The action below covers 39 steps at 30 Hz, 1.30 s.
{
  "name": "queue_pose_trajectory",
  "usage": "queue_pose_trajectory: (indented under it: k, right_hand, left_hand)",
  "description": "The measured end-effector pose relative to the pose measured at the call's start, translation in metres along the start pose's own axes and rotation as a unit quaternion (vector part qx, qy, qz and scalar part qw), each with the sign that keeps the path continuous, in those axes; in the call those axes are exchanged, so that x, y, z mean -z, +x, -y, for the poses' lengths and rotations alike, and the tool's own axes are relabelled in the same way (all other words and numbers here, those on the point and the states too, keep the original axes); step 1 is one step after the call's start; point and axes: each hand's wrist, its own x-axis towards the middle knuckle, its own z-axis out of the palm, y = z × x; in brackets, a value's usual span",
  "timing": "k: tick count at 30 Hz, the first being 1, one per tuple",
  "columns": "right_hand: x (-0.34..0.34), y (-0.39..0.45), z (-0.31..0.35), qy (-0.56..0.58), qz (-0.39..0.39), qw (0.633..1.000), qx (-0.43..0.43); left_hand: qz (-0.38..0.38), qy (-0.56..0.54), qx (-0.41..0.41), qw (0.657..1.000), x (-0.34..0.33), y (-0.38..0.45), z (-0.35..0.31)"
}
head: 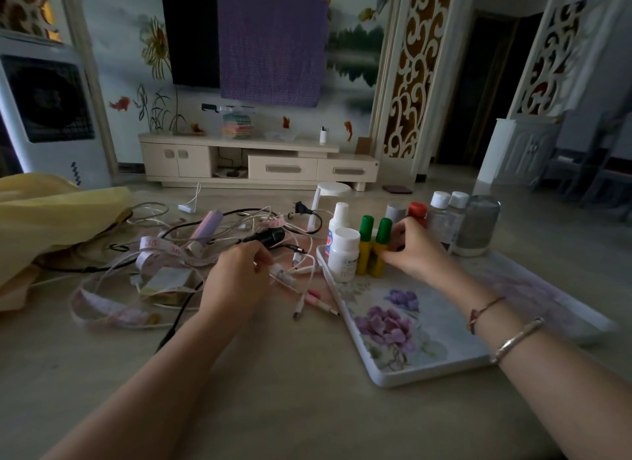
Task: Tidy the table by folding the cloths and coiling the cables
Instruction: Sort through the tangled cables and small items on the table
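2 green-capped bottles, 3 white-capped bottles, 1 red-capped bottle, 1 floral tray, 1 yellow cloth.

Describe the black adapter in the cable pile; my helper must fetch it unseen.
Start at the floral tray and look past its left edge to the tangled cables. Just beyond the left hand lies the black adapter, the only chunky dark cylinder among thin white leads.

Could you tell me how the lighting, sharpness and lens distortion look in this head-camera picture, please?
Head view: dim, with no hard shadows or glare on the table; the doorway at far right is nearly black. Wide-angle bending curves the wall panels and stretches the forearms at the bottom. The left hand, the right hand and the cables are fairly sharp; the tray smears at its right edge.
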Motion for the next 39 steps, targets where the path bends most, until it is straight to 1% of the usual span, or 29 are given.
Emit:
queue_pose_trajectory:
  k: [2, 4, 8, 14, 20, 22, 24, 27, 30, 32, 34, 37, 39]
  right_hand:
    - [-0.003, -0.002, 0.000, -0.030, 0.025, 0.999, -0.015]
    - [-0.006, -0.004, 0.001, -0.046, 0.031, 0.998, -0.021]
    - [-0.010, -0.006, 0.004, -0.059, 0.006, 0.998, -0.015]
    - [-0.012, -0.006, 0.003, -0.065, 0.002, 0.998, -0.016]
    - [-0.011, -0.020, 0.006, -0.095, -0.040, 0.995, 0.010]
    - [-0.010, -0.029, 0.013, -0.098, -0.038, 0.994, 0.029]
    - [-0.012, -0.038, 0.026, -0.068, -0.024, 0.996, 0.061]
    - [-0.021, -0.046, 0.059, -0.014, -0.001, 0.992, 0.126]
    - [-0.040, -0.039, 0.096, -0.007, 0.017, 0.981, 0.195]
    - [-0.059, -0.023, 0.118, -0.035, 0.038, 0.973, 0.227]
    - [-0.081, -0.004, 0.132, -0.111, 0.063, 0.963, 0.239]
    - [-0.109, 0.023, 0.141, -0.188, 0.093, 0.951, 0.227]
    - [-0.124, 0.039, 0.146, -0.226, 0.100, 0.941, 0.231]
  left_hand:
    - [-0.001, 0.000, 0.001, 1.000, 0.001, 0.000, -0.001]
    - [-0.001, 0.002, 0.001, 1.000, 0.001, 0.000, -0.001]
    - [-0.001, 0.008, 0.003, 1.000, 0.002, 0.000, -0.001]
    - [0.002, 0.008, -0.003, 1.000, 0.003, 0.001, 0.000]
    - [0.006, 0.001, 0.010, 1.000, 0.005, 0.001, 0.000]
    - [0.004, -0.001, 0.017, 1.000, 0.008, 0.002, -0.001]
    - [-0.007, -0.008, 0.034, 0.999, 0.013, 0.003, -0.001]
    - [-0.031, -0.029, 0.066, 0.997, 0.026, 0.005, 0.006]
    - [-0.040, -0.032, 0.104, 0.993, 0.037, 0.009, 0.017]
    - [-0.052, -0.041, 0.115, 0.991, 0.042, 0.011, 0.023]
    - [-0.062, -0.052, 0.120, 0.989, 0.045, 0.013, 0.027]
    - [-0.060, -0.055, 0.132, 0.988, 0.046, 0.017, 0.032]
    - [-0.057, -0.030, 0.137, 0.988, 0.047, 0.020, 0.035]
